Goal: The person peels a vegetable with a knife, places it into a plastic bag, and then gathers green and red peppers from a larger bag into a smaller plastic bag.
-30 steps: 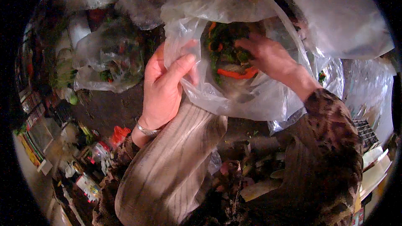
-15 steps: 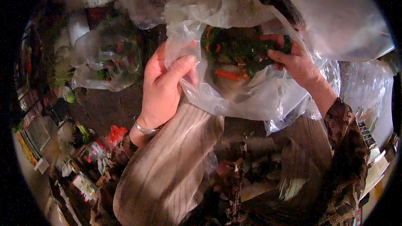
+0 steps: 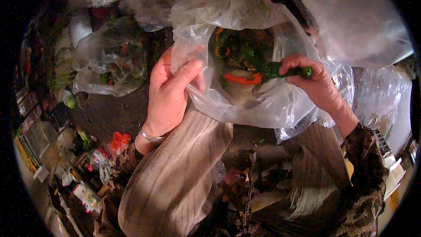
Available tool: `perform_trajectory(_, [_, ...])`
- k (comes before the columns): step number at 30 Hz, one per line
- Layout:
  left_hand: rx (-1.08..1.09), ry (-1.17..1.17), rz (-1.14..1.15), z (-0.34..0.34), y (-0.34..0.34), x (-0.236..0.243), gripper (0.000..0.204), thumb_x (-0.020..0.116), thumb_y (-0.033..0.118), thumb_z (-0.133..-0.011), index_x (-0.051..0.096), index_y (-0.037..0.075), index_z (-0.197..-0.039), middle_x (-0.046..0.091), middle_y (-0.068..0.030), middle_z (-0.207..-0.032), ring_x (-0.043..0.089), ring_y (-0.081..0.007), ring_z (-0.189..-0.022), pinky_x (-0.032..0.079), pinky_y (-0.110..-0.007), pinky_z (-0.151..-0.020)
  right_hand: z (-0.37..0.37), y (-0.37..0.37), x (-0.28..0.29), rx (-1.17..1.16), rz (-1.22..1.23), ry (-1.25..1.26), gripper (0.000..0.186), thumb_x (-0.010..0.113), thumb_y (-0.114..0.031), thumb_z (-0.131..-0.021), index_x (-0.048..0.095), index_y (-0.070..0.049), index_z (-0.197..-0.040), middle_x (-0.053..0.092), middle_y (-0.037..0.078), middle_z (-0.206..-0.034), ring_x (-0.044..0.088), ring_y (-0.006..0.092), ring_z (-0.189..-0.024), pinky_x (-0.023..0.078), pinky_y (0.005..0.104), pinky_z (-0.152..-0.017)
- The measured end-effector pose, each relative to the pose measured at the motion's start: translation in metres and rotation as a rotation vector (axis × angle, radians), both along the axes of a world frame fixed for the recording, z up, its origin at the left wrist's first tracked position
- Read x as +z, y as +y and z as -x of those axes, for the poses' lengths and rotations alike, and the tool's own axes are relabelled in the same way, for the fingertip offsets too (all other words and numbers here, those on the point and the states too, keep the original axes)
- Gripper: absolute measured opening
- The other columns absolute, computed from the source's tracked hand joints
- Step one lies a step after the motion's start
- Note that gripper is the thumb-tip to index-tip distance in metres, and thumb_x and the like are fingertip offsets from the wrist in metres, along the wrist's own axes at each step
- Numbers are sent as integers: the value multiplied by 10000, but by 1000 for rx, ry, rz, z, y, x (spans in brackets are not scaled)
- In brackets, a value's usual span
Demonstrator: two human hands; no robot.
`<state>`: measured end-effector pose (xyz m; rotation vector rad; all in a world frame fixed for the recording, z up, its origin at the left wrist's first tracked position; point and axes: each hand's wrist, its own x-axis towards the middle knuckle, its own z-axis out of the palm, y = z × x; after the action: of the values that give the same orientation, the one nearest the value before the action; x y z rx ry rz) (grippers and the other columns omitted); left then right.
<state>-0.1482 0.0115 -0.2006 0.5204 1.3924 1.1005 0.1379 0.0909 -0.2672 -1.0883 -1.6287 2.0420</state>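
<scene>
A translucent white plastic bag hangs with its mouth spread wide above my knees. My left hand is closed on the left side of its rim, the thumb over the film. At the bag's right rim, my right hand pinches a long dark green pepper. One end of the pepper pokes out past the fingers and the other points into the opening. Inside the bag lie several dark green peppers and a bright red pepper. The bag's bottom is hidden.
To the left, another clear bag of vegetables lies on the dark ground. A large plastic-covered surface fills the upper right, with clear plastic wrap below it. Small packages and a red bag crowd the lower left.
My right hand has moved out from inside the bag's opening toward its right rim, bringing the green pepper along. My left hand keeps its hold on the rim.
</scene>
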Motion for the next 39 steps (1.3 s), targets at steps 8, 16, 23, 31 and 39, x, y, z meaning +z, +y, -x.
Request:
perform_trajectory(8, [20, 19, -4, -3, -1, -1, 296, 594, 67, -900, 560, 11, -1189, 620, -17, -932, 540, -92, -690, 443, -255, -625, 5, -1, 7, -15, -159, 13, 238, 619, 123, -752, 672, -28, -928, 628, 70, -991, 587, 203, -1024, 431, 318, -941])
perform_trajectory(16, [15, 45, 4, -4, 1, 1, 310, 585, 77, -901, 548, -5, -1199, 615, -15, -887, 539, -100, -679, 442, -259, -616, 5, -4, -3, -145, 242, -13, 286, 608, 6, -867, 617, -93, -1135, 586, -37, -923, 520, 76, -791, 454, 228, -729])
perform_trajectory(23, [33, 5, 2, -4, 0, 2, 296, 597, 61, -901, 559, 12, -1190, 632, -24, -1019, 540, -92, -712, 448, -256, -644, 9, 1, -6, -196, 376, -38, 285, 628, -132, -900, 602, -115, -1183, 602, -56, -861, 490, 49, -671, 441, 221, -621])
perform_trajectory(31, [37, -13, -6, -2, 0, -1, 299, 605, 62, -896, 559, 12, -1187, 634, -29, -1043, 543, -95, -718, 448, -259, -652, 11, 8, 23, 65, 141, -334, 358, 593, -61, -895, 556, -75, -1251, 618, -10, -878, 501, 44, -638, 421, 199, -549])
perform_trajectory(39, [100, 21, -33, -6, 1, -2, 332, 614, 65, -891, 549, 24, -1214, 631, -30, -1091, 560, -90, -807, 451, -252, -678, 27, 67, 104, -203, 110, 75, 262, 641, -174, -888, 627, -57, -1123, 620, 2, -799, 513, 57, -623, 438, 218, -550])
